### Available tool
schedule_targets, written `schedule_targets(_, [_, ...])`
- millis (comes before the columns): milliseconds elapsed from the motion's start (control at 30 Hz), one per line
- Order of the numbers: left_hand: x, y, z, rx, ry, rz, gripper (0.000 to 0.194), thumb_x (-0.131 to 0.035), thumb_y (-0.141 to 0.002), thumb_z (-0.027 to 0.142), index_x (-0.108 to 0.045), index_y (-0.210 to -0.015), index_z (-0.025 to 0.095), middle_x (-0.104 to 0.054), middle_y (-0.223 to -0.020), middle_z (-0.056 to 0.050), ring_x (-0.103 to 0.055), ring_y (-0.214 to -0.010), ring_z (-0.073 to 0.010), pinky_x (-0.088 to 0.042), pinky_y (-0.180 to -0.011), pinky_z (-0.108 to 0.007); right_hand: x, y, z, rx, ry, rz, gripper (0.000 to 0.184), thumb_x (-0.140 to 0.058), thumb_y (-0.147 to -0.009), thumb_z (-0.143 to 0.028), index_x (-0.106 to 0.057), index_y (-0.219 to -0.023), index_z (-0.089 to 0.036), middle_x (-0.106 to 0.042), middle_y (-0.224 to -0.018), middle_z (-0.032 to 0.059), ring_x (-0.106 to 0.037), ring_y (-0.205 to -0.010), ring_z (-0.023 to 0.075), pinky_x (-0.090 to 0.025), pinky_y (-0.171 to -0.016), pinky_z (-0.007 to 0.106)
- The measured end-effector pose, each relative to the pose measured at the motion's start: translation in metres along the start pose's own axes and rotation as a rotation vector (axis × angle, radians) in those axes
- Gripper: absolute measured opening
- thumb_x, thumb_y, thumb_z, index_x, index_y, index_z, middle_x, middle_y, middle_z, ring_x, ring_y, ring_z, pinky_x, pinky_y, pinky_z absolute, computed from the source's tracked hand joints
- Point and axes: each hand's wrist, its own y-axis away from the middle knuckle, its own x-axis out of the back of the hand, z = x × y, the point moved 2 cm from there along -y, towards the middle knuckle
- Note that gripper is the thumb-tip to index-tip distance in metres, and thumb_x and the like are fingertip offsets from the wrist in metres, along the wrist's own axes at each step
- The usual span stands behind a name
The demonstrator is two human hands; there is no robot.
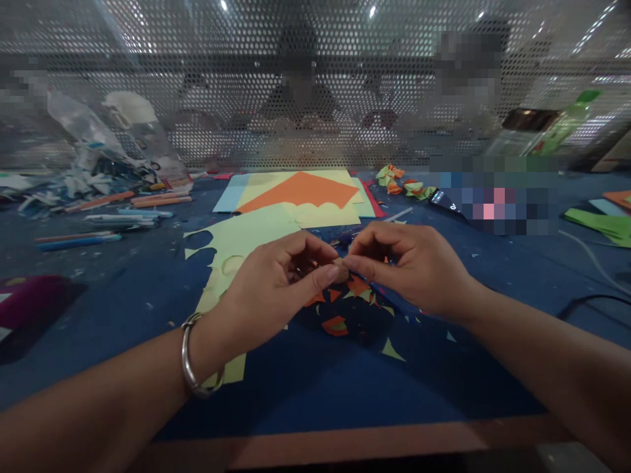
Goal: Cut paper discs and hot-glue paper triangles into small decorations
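Our left hand (276,282) and right hand (404,269) meet fingertip to fingertip, both pinched narrow on a tiny piece (340,268), mostly hidden. Below lie orange scraps (345,302) on the blue table (305,381). Yellow sheet (236,246) already has cut-outs; the orange sheet (303,190) behind looks mostly whole.

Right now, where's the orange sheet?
In the head view the orange sheet lies centre, far side of the blue table, on top of the yellow paper stack, beyond both hands and just before the perforated screen.
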Motion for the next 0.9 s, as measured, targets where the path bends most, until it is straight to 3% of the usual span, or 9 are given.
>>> schedule_targets(300, [-0.002, -0.001, 0.002, 0.073, 0.172, -0.080, 0.022, -0.070, -0.088, 0.037, -0.066, -0.084, 0.016, -0.066, -0.075, 0.000, -0.057, -0.067, -0.0102, -0.047, -0.060, -0.021, -0.001, 0.002, -0.001, 0.007, 0.021, -0.126, 0.016, -0.069, -0.087, -0.031, -0.066, -0.080, -0.017, -0.065, -0.069, -0.0019, -0.056, -0.060, 0.0095, -0.042, -0.057, 0.023])
schedule_targets(467, [0.012, -0.001, 0.008, -0.005, 0.004, 0.114, 0.027, -0.059, -0.095, 0.040, -0.063, -0.082, 0.017, -0.064, -0.073, -0.001, -0.060, -0.065, -0.0115, -0.049, -0.061, -0.023, 0.022, -0.004, 0.005, -0.044, 0.242, -0.131, 0.015, -0.064, -0.088, -0.031, -0.066, -0.081, -0.018, -0.063, -0.064, -0.0023, -0.054, -0.056, 0.0102, -0.039, -0.055, 0.024])
schedule_targets(567, [0.020, -0.001, 0.008, -0.042, -0.039, 0.217, 0.032, -0.051, -0.100, 0.038, -0.062, -0.078, 0.018, -0.063, -0.073, -0.001, -0.060, -0.065, -0.0106, -0.051, -0.062, -0.022, 0.035, -0.006, 0.015, -0.124, 0.469, -0.225, 0.016, -0.063, -0.087, -0.033, -0.066, -0.080, -0.019, -0.064, -0.063, -0.0015, -0.055, -0.056, 0.0116, -0.037, -0.055, 0.025])
schedule_targets(667, [0.023, -0.002, 0.007, -0.059, -0.031, 0.261, 0.027, -0.054, -0.099, 0.037, -0.062, -0.081, 0.018, -0.062, -0.075, 0.000, -0.060, -0.065, -0.0097, -0.051, -0.062, -0.021, 0.039, -0.005, 0.024, -0.240, 0.638, -0.381, 0.023, -0.063, -0.087, -0.040, -0.065, -0.077, -0.020, -0.065, -0.065, 0.0007, -0.054, -0.054, 0.0128, -0.031, -0.052, 0.027])
schedule_targets(900, [0.020, -0.002, 0.004, -0.038, -0.130, 0.202, 0.024, -0.059, -0.095, 0.038, -0.063, -0.082, 0.018, -0.064, -0.072, 0.000, -0.062, -0.064, -0.0117, -0.049, -0.060, -0.023, 0.038, 0.000, 0.026, -0.299, 0.787, -0.578, 0.021, -0.060, -0.085, -0.033, -0.060, -0.068, -0.021, -0.063, -0.060, 0.0014, -0.053, -0.053, 0.0149, -0.028, -0.051, 0.028])
